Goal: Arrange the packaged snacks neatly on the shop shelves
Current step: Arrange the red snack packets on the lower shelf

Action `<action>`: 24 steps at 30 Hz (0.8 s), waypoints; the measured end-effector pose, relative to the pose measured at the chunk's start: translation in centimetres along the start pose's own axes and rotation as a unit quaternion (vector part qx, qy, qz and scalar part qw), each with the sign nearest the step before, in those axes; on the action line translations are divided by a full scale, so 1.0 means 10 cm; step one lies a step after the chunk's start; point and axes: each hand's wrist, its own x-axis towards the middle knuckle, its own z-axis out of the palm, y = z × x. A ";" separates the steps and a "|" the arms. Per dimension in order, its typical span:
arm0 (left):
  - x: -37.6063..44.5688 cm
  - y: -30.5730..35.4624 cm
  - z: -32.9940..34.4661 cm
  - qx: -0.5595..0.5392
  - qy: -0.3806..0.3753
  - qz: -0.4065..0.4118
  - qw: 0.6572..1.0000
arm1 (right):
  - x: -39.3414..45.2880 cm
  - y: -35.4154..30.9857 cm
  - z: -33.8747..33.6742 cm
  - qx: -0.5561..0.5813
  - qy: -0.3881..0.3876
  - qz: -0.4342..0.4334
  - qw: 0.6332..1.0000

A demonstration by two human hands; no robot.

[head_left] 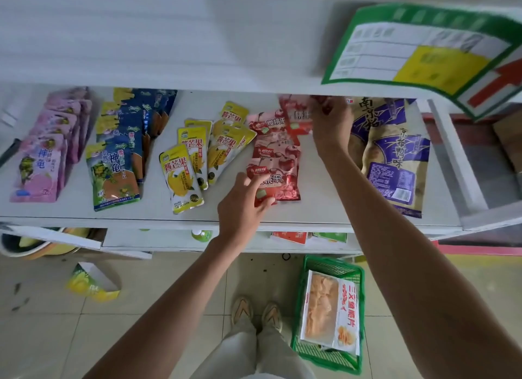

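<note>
White shelf (324,209) spans the frame, snack rows laid flat on it. An upper shelf (169,39) overhangs the far edge, with a green-bordered price card (423,48) hanging at the right, blurred.

Far right on the shelf: big purple-and-tan bags (395,158), overlapping, well apart from the near edge at top, reaching it at the bottom. Far left: pink packs (45,152) in a stacked row. Just right of them, blue-green packs (118,158), also overlapped front to back. Centre: yellow packs (183,175), fanned loosely, some tilted. Right of those, red packs (276,164) in an overlapping column running near to far, between the yellow packs and the purple bags.

On the tiled floor (169,294), near right: green basket (333,316) holding a white-and-orange chip bag (330,313). Near left: an open yellow carton (93,285) lying on its side. Shoes (257,313) at bottom centre.

Right hand (330,124) reaches to the far end of the red column, under the upper shelf; fingers curled around the top of a red pack (296,116), pinching it. Left hand (243,206) sits at the near end of the column; fingers mostly straight, tips pressing on the nearest red pack, thumb along its near edge, not grasping.
</note>
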 end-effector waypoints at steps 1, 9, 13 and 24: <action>0.02 0.02 -0.03 -0.002 0.001 -0.006 1.000 | -0.03 -0.07 -0.09 0.031 0.041 -0.003 0.999; 0.18 0.59 -0.79 -0.483 -0.074 -0.192 0.851 | -1.10 -0.15 -0.71 0.224 -0.185 0.057 0.955; 0.04 0.72 -0.99 -0.505 -0.063 -0.216 0.833 | -1.52 -0.10 -0.80 0.249 -0.224 0.094 0.937; -0.14 0.81 -1.13 -0.489 0.090 -0.214 0.841 | -1.82 -0.09 -0.90 0.209 -0.119 0.060 0.969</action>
